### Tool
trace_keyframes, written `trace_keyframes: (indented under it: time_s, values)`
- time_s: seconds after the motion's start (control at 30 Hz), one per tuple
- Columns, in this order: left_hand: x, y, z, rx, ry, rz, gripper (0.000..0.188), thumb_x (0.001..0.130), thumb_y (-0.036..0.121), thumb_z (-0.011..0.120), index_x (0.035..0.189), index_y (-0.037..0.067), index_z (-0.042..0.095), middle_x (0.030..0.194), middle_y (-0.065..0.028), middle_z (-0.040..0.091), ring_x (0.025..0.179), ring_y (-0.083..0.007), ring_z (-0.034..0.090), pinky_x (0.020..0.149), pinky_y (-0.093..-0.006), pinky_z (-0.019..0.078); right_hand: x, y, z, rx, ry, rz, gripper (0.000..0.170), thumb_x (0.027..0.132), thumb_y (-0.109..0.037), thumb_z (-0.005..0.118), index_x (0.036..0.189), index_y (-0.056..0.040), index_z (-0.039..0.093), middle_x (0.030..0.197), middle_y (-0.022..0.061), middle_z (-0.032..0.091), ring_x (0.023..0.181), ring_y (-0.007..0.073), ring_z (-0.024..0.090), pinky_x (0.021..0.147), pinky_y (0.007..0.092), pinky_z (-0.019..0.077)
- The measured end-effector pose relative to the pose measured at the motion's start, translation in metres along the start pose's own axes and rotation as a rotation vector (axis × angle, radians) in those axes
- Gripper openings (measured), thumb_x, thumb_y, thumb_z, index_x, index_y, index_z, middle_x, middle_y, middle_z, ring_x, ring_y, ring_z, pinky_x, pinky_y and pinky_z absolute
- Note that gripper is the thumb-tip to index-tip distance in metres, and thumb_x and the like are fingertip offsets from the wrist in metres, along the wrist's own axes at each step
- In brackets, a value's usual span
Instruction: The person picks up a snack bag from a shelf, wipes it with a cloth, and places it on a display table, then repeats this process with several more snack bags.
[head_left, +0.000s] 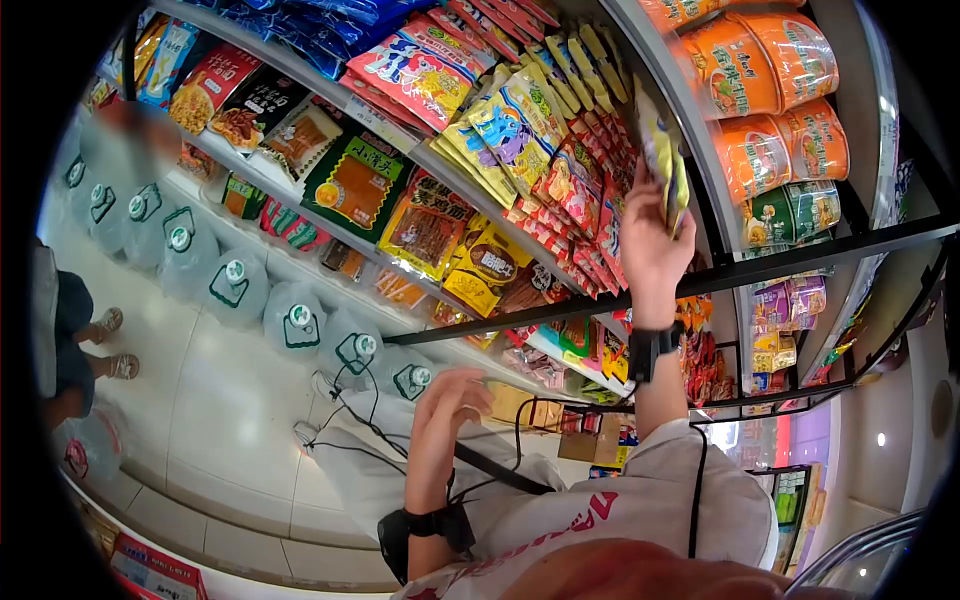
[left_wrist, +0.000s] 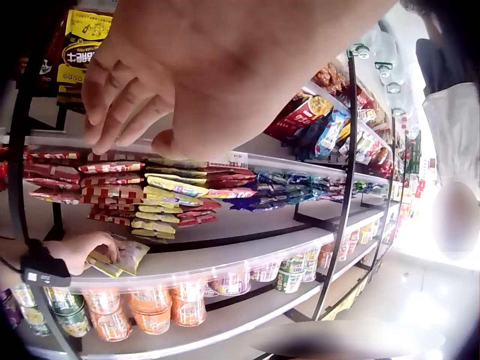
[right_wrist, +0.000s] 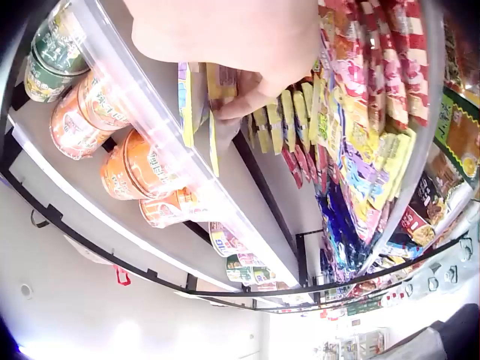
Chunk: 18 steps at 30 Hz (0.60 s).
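The right hand [head_left: 657,240] pinches yellow packets [head_left: 658,150] (the left hand [head_left: 445,412] is loose, empty), and brushing the red packets [head_left: 612,225] just left could topple them.

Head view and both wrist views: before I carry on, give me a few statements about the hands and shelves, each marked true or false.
1. The right hand holds yellow packaging. True.
2. Clear bottles stand in a row on the floor. True.
3. The left hand grips one of those bottles. False: the left hand holds nothing.
4. The orange tubs lie on the floor. False: the orange tubs stand on a shelf.
5. A black device is strapped to each wrist. True.
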<state>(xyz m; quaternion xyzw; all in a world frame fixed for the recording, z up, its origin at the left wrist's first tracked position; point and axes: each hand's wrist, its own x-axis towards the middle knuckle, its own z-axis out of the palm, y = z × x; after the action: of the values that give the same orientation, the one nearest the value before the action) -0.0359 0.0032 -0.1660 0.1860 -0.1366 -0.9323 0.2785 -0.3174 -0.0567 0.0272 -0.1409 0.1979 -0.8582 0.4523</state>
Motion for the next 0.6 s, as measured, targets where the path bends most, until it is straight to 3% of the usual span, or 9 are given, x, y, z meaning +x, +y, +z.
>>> trace_keyframes:
  time_s: [0.03, 0.17, 0.23, 0.3, 0.33, 0.4, 0.43, 0.53, 0.6]
  values:
    - [0.0, -0.001, -0.003, -0.013, 0.005, -0.013, 0.032, 0.104, 0.028, 0.048, 0.119, 0.002, 0.061, 0.095, -0.0091, 0.067, 0.084, -0.0151, 0.062, 0.074, -0.0274, 0.0442, -0.013, 0.007, 0.0, -0.031, 0.007, 0.013, 0.054, 0.095, -0.021, 0.051, 0.141, 0.0066, 0.044, 0.148, 0.0241, 0.04, 0.106, 0.0257, 0.056, 0.093, 0.0334, 0.0523]
    - [0.001, 0.0, -0.008, 0.043, 0.066, 0.039, 0.037, 0.103, 0.027, 0.051, 0.128, 0.0, 0.056, 0.106, -0.0117, 0.067, 0.092, -0.0175, 0.065, 0.079, -0.0296, 0.0471, -0.064, 0.024, -0.027, -0.46, 0.062, -0.017, 0.056, 0.093, -0.029, 0.058, 0.136, 0.0046, 0.051, 0.13, 0.0187, 0.061, 0.114, 0.0283, 0.063, 0.099, 0.0429, 0.052]
    - [0.006, -0.003, -0.016, 0.081, -0.004, 0.176, 0.058, 0.098, 0.035, 0.06, 0.141, 0.0, 0.043, 0.132, -0.0153, 0.056, 0.117, -0.0235, 0.059, 0.094, -0.0357, 0.0483, -0.088, 0.032, -0.038, -0.652, 0.057, 0.09, 0.056, 0.092, -0.032, 0.059, 0.135, 0.0027, 0.053, 0.124, 0.0163, 0.066, 0.108, 0.0268, 0.067, 0.095, 0.0428, 0.0545]
    - [0.006, -0.012, -0.017, 0.045, -0.056, 0.384, 0.077, 0.093, 0.038, 0.067, 0.152, 0.001, 0.032, 0.145, -0.0167, 0.047, 0.131, -0.0258, 0.05, 0.103, -0.0392, 0.0458, -0.116, 0.022, -0.075, -0.759, 0.034, 0.357, 0.051, 0.091, -0.024, 0.064, 0.134, 0.0024, 0.054, 0.125, 0.015, 0.066, 0.106, 0.0247, 0.068, 0.092, 0.0393, 0.0553]
    - [0.006, -0.025, -0.031, -0.021, -0.073, 0.381, 0.093, 0.091, 0.046, 0.067, 0.157, 0.002, 0.019, 0.157, -0.0177, 0.031, 0.143, -0.0292, 0.038, 0.111, -0.0442, 0.0406, -0.128, 0.028, -0.08, -0.862, 0.042, 0.48, 0.049, 0.091, -0.021, 0.067, 0.133, 0.002, 0.055, 0.125, 0.0141, 0.066, 0.105, 0.0234, 0.068, 0.09, 0.0373, 0.0555]
    - [-0.019, -0.054, -0.05, -0.186, 0.03, 0.358, 0.083, 0.096, 0.045, 0.06, 0.155, 0.0, 0.023, 0.152, -0.0173, 0.039, 0.137, -0.0307, 0.046, 0.11, -0.0452, 0.0427, -0.14, 0.049, -0.071, -1.115, 0.003, 0.705, 0.046, 0.093, -0.014, 0.069, 0.135, 0.0002, 0.055, 0.124, 0.0108, 0.067, 0.104, 0.0192, 0.067, 0.089, 0.0343, 0.0547]
    - [-0.025, -0.056, -0.051, -0.24, 0.115, 0.343, 0.08, 0.097, 0.046, 0.058, 0.154, 0.001, 0.025, 0.15, -0.0161, 0.042, 0.135, -0.0305, 0.048, 0.11, -0.045, 0.0433, -0.138, 0.061, -0.058, -1.161, -0.11, 0.836, 0.045, 0.095, -0.012, 0.068, 0.136, -0.0006, 0.055, 0.122, 0.0089, 0.068, 0.104, 0.017, 0.066, 0.088, 0.0335, 0.0543]
    - [-0.035, -0.036, -0.029, -0.299, 0.404, 0.307, 0.072, 0.101, 0.052, 0.052, 0.151, 0.004, 0.033, 0.146, -0.0117, 0.048, 0.131, -0.029, 0.052, 0.108, -0.0433, 0.0439, -0.132, 0.082, -0.067, -1.365, -0.665, 0.728, 0.043, 0.098, -0.018, 0.066, 0.137, -0.0011, 0.055, 0.12, 0.0056, 0.069, 0.103, 0.0131, 0.064, 0.088, 0.0326, 0.054]
    - [-0.025, -0.032, -0.036, -0.298, 0.431, 0.385, 0.061, 0.102, 0.045, 0.052, 0.145, 0.004, 0.041, 0.14, -0.0103, 0.054, 0.126, -0.0265, 0.055, 0.105, -0.0427, 0.046, -0.121, 0.076, -0.063, -1.549, -0.71, 0.665, 0.044, 0.098, -0.019, 0.067, 0.135, 0.0007, 0.055, 0.12, 0.0047, 0.069, 0.102, 0.0122, 0.064, 0.087, 0.032, 0.0544]
